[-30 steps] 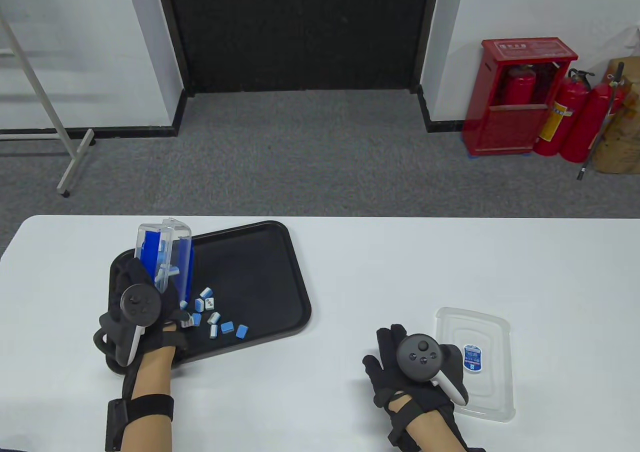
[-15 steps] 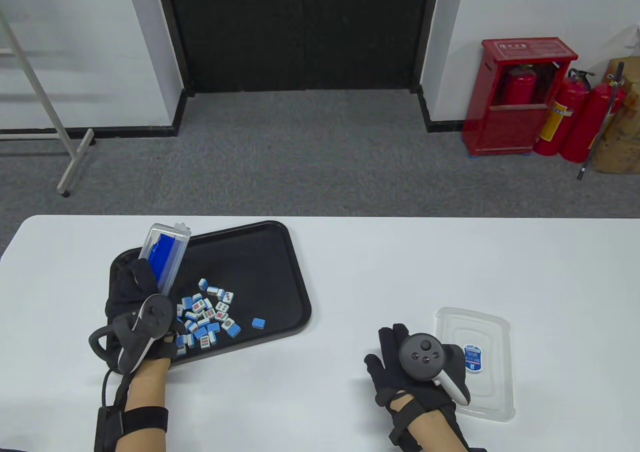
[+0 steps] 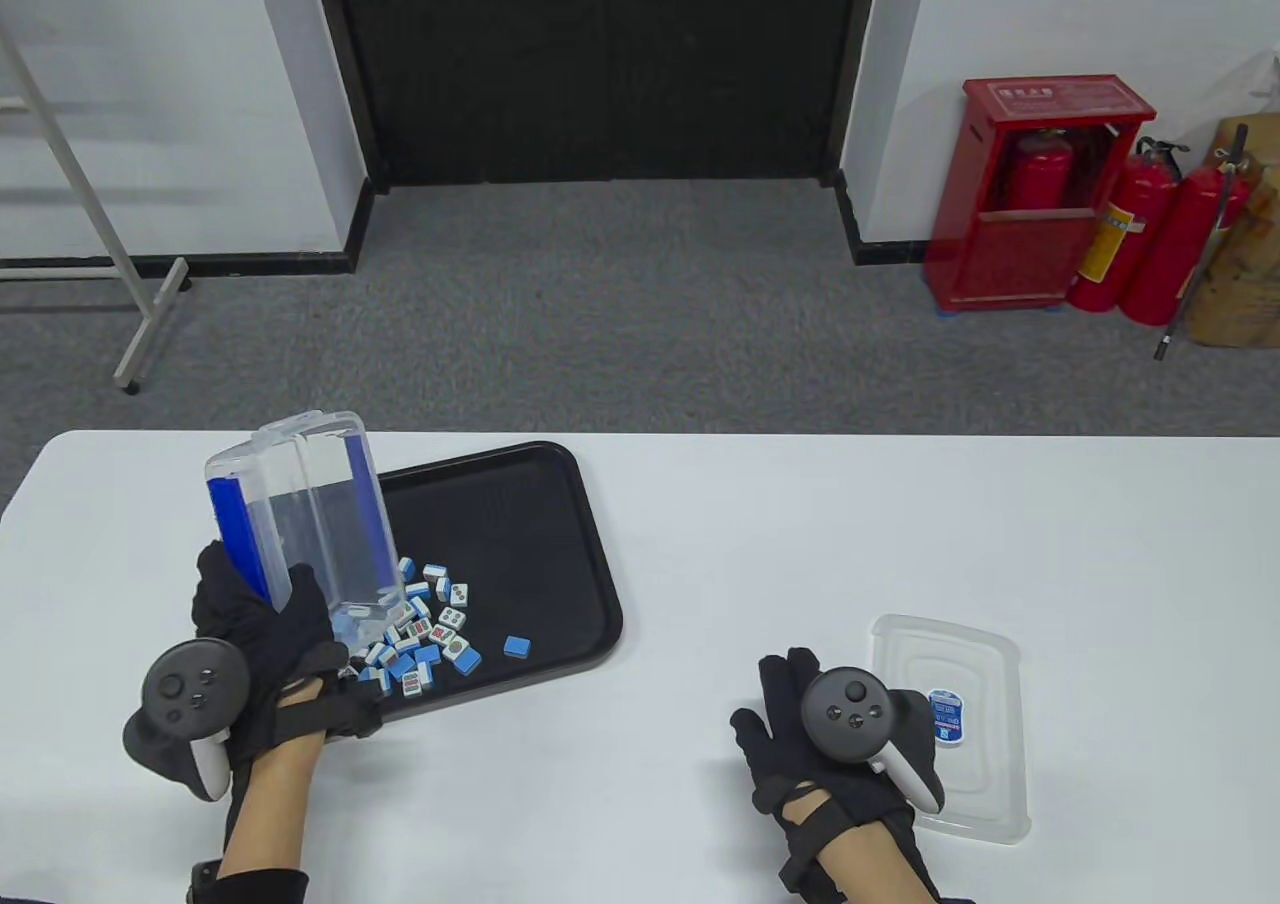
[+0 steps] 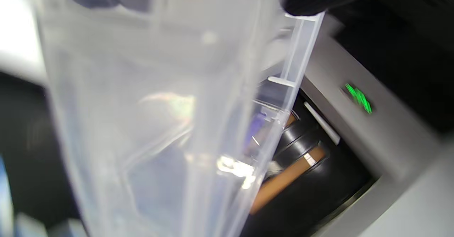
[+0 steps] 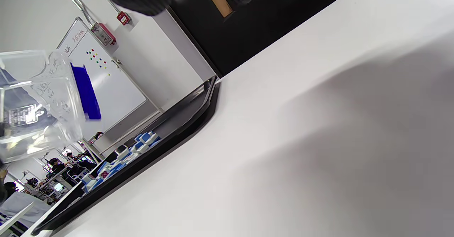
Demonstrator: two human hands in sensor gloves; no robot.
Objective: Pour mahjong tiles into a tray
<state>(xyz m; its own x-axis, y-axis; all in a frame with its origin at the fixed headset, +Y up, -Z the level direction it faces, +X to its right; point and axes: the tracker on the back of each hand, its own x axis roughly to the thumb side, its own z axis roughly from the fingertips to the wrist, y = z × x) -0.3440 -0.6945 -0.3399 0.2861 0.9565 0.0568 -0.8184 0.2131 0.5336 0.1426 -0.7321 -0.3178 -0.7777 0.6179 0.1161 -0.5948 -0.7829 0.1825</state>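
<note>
Two hands: left hand (image 3: 262, 634) gripping clear box (image 3: 310, 524) over tray (image 3: 560, 544), right hand (image 3: 820, 754) flat, released.

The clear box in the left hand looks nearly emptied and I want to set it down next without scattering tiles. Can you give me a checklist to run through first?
1. Clear box empty: ok, it looks see-through with no tiles inside in the table view; the left wrist view is blurred.
2. Left hand grips the box: ok, fingers wrap its lower end.
3. Mahjong tiles all inside the black tray: ok, including one stray tile apart from the pile.
4. Box mouth clear of the pile: not ok, it sits right over the tiles.
5. Lid within reach: ok, on the table by the right hand.
6. Right hand free: ok, it rests flat on the table, holding nothing.
</note>
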